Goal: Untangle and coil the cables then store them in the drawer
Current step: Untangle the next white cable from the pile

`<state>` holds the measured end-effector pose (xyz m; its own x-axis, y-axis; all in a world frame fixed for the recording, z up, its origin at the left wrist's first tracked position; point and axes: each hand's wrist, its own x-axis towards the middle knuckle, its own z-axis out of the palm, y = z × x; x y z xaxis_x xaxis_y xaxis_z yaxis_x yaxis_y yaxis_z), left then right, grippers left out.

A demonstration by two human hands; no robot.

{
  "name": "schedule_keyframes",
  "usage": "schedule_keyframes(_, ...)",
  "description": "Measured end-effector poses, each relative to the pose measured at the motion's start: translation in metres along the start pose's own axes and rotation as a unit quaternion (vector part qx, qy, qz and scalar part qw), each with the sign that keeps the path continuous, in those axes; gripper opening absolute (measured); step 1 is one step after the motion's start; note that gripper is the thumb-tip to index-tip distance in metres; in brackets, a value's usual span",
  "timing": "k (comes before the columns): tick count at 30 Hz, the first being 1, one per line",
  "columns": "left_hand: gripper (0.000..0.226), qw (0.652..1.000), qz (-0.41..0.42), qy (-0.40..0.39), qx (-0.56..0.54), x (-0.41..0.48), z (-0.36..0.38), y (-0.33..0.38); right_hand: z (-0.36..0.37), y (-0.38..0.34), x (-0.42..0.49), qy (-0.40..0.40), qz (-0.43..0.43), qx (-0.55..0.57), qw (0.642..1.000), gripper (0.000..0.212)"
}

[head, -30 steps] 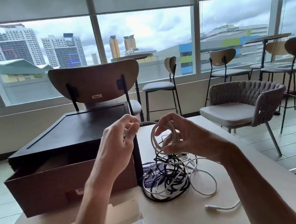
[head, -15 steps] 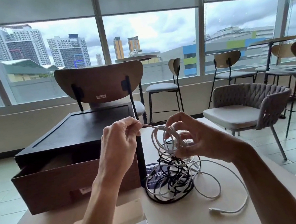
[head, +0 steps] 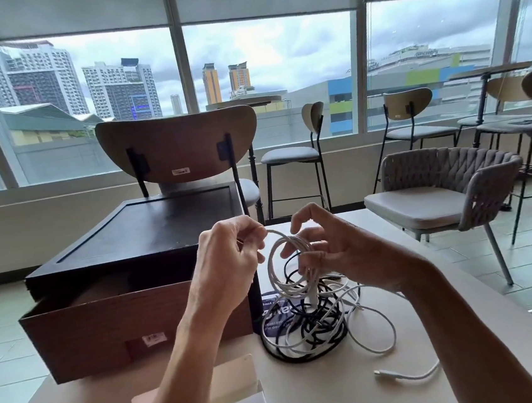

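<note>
A white cable [head: 278,265] hangs in several loops above the table, held between both hands. My right hand [head: 332,253] grips the bundle of loops on its right side. My left hand [head: 231,257] pinches a strand of the same cable at the top left of the coil. Below them lies a tangle of black and white cables [head: 308,334] on the table, with a loose white connector end [head: 379,374] trailing to the right. The wooden drawer [head: 107,332] stands pulled open from a dark box [head: 150,233] at the left.
A beige table [head: 361,398] carries everything. A pale cardboard box [head: 239,397] sits at the near edge between my arms. A purple printed card [head: 276,315] lies under the tangle. Chairs stand behind the table, and a woven grey armchair [head: 447,189] at the right.
The white coil has gained loops and hangs lower. My left hand has moved in closer to the coil, feeding a strand across to my right hand.
</note>
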<state>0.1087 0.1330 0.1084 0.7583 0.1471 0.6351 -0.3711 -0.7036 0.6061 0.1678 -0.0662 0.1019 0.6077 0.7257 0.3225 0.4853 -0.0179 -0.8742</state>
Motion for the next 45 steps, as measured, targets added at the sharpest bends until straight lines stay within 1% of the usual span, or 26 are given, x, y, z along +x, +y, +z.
schedule_keyframes(3,0.015,0.999,-0.014,0.029,0.005,0.002,0.001,-0.003,-0.001,0.003,0.0,-0.007,-0.006,0.01,1.0,0.02)
schedule_keyframes(8,0.016,0.997,-0.006,0.075,0.006,0.003,0.0,-0.002,0.0,0.003,-0.001,-0.025,-0.015,0.004,1.0,0.04)
schedule_keyframes(13,0.014,0.992,0.005,0.127,0.014,0.002,0.002,0.005,-0.001,-0.003,-0.005,-0.056,-0.017,0.014,0.998,0.042)
schedule_keyframes(17,0.015,0.992,-0.017,0.126,-0.002,0.0,0.009,0.006,-0.001,-0.005,-0.007,-0.067,-0.022,-0.006,0.998,0.046)
schedule_keyframes(18,0.016,0.993,-0.037,0.107,-0.012,0.0,0.009,0.005,-0.002,-0.004,-0.008,-0.067,-0.019,-0.009,0.998,0.046)
schedule_keyframes(19,0.016,0.995,-0.065,0.071,-0.03,0.0,0.006,0.003,-0.003,-0.003,-0.009,-0.062,-0.02,-0.01,0.998,0.046)
schedule_keyframes(21,0.013,0.988,-0.118,-0.042,-0.089,0.002,-0.001,-0.002,-0.007,-0.002,-0.011,-0.042,-0.03,-0.004,0.999,0.042)
schedule_keyframes(22,0.013,0.978,-0.131,-0.106,-0.121,0.001,-0.005,-0.002,-0.009,-0.002,-0.012,-0.034,-0.034,0.012,0.999,0.041)
schedule_keyframes(23,0.018,0.967,-0.136,-0.16,-0.142,0.001,-0.006,-0.001,-0.011,-0.003,-0.013,-0.029,-0.037,0.027,0.999,0.04)
schedule_keyframes(24,0.023,0.958,-0.137,-0.197,-0.156,0.0,-0.006,0.0,-0.011,-0.004,-0.013,-0.029,-0.04,0.037,0.998,0.039)
schedule_keyframes(26,0.025,0.951,-0.125,-0.223,-0.176,-0.003,-0.001,0.006,-0.01,-0.005,-0.013,-0.025,-0.042,0.043,0.998,0.037)
schedule_keyframes(29,0.021,0.946,-0.13,-0.198,-0.224,-0.006,0.006,0.012,-0.009,-0.004,-0.012,-0.008,-0.03,0.074,0.997,0.036)
schedule_keyframes(32,0.025,0.943,-0.143,-0.138,-0.268,-0.004,0.01,0.009,-0.009,0.001,-0.009,0.027,-0.022,0.077,0.996,0.029)
schedule_keyframes(34,0.022,0.947,-0.133,-0.103,-0.275,-0.002,0.011,0.007,-0.007,0.005,-0.005,0.045,-0.018,0.075,0.996,0.025)
schedule_keyframes(37,0.017,0.96,-0.106,-0.082,-0.247,-0.001,0.009,0.0,-0.006,0.006,-0.004,0.034,-0.013,0.05,0.998,0.023)
schedule_keyframes(39,0.015,0.961,-0.101,-0.059,-0.252,0.0,0.005,-0.003,-0.008,0.005,-0.006,0.028,-0.015,0.049,0.998,0.024)
schedule_keyframes(43,0.006,0.95,-0.1,-0.022,-0.294,0.003,0.003,-0.007,-0.011,0.002,-0.01,0.027,-0.039,0.105,0.993,0.025)
schedule_keyframes(45,0.01,0.943,-0.106,-0.017,-0.316,0.002,0.007,-0.005,-0.007,0.0,-0.008,0.028,-0.048,0.136,0.989,0.026)
